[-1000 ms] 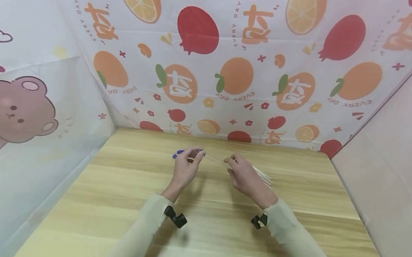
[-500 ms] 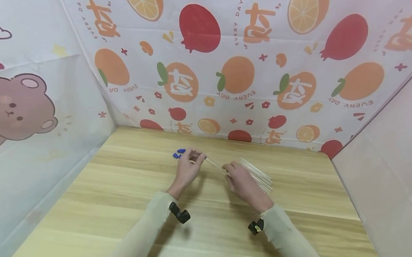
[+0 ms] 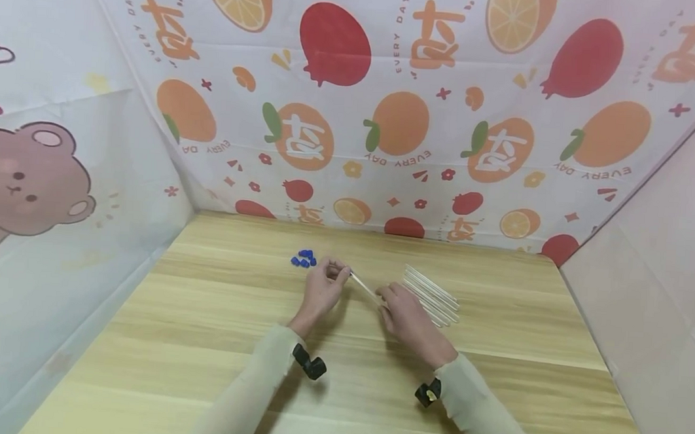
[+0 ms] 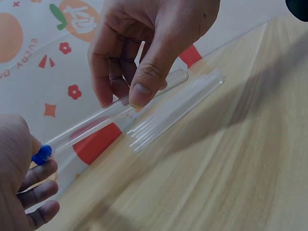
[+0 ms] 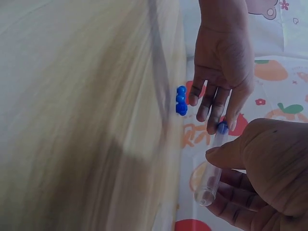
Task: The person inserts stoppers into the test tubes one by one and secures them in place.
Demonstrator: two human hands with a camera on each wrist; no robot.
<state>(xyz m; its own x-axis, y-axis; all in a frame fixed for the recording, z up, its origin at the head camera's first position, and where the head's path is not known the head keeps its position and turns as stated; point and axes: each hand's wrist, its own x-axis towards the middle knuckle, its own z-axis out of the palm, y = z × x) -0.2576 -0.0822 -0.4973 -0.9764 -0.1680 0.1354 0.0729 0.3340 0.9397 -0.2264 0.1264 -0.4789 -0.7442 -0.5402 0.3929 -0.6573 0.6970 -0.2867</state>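
A clear glass tube (image 3: 366, 288) is held in the air between both hands. My right hand (image 3: 386, 301) grips its near end between thumb and fingers (image 4: 142, 91). My left hand (image 3: 338, 273) pinches a small blue cap (image 4: 42, 154) at the tube's far end (image 5: 222, 127). In the right wrist view the tube (image 5: 211, 169) ends open beside my right palm (image 5: 262, 168). Several loose blue caps (image 3: 302, 260) lie in a small heap on the wooden table (image 3: 211, 341), just left of my left hand.
A row of several more clear tubes (image 3: 433, 295) lies flat to the right of my right hand, also seen as tubes (image 4: 178, 108) in the left wrist view. Fruit-print sheets (image 3: 399, 128) wall the table at the back and both sides.
My left hand has drawn right and toward me, off the heap of blue caps, which now shows in full. Both hands have come closer together along the tube.
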